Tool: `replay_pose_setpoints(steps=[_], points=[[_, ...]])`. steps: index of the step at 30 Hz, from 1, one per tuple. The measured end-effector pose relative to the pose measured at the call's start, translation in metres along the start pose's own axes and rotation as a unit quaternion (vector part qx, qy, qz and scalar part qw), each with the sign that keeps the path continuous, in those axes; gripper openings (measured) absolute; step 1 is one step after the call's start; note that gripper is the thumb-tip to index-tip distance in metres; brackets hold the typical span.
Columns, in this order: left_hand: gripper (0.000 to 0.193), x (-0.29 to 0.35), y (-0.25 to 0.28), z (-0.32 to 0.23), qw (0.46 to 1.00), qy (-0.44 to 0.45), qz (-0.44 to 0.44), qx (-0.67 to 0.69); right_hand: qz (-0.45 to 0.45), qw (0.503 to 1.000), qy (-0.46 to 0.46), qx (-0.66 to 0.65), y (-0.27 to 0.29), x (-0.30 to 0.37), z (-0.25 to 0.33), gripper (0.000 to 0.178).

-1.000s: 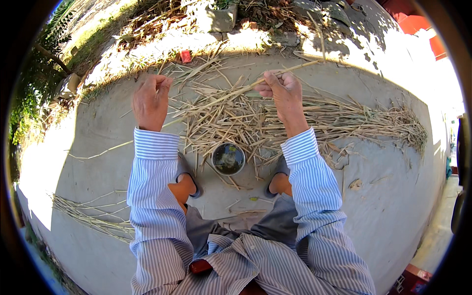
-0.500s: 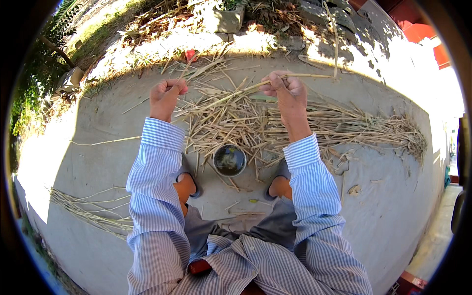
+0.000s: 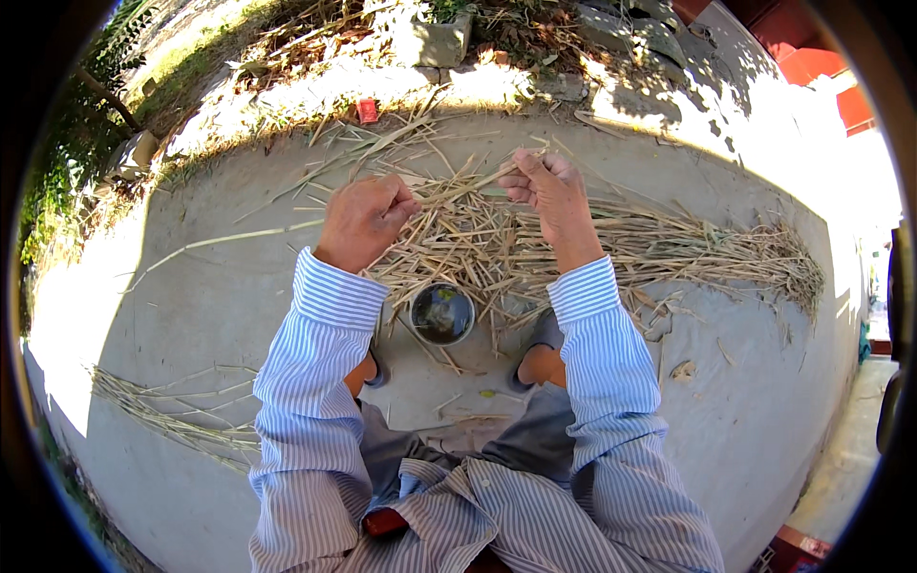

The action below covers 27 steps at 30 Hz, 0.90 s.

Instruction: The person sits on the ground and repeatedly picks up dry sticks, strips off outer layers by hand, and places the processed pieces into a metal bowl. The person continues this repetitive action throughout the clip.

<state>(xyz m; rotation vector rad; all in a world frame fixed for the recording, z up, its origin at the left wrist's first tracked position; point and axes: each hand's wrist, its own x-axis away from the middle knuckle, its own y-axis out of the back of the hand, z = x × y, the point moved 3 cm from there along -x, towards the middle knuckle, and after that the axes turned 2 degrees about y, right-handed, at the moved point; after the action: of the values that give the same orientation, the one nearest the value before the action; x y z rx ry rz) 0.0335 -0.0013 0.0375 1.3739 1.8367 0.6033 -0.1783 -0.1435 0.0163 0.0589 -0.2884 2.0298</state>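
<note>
Head view: left of the bowl (image 3: 441, 313), a bundle of thin sticks (image 3: 177, 418) is laid on the ground (image 3: 201, 334). Beyond the bowl, to its left, a long stalk (image 3: 465, 190) is gripped in the closed left hand (image 3: 368, 224). Cut straw (image 3: 444, 250) is heaped just past the bowl. Beyond it, rightward, the stalk is pinched by the right hand's (image 3: 554, 196) thumb and fingers. Farther right of the bowl, a sheaf (image 3: 707, 246) is spread.
</note>
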Motion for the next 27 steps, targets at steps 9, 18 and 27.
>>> replay_pose_setpoints(steps=[9,18,27], points=[[0.018,-0.004,-0.02,-0.036,0.986,-0.094,-0.123,-0.061,0.019,0.994,-0.048,-0.095,-0.026,0.009,-0.01,0.034],[0.013,-0.007,-0.026,-0.018,0.931,0.224,-0.047,0.284,-0.013,0.997,0.023,0.078,-0.031,0.013,-0.001,0.034],[0.021,-0.001,0.047,0.036,0.887,0.201,-0.263,0.323,-0.066,0.995,0.034,0.072,0.006,0.007,0.005,0.033]])
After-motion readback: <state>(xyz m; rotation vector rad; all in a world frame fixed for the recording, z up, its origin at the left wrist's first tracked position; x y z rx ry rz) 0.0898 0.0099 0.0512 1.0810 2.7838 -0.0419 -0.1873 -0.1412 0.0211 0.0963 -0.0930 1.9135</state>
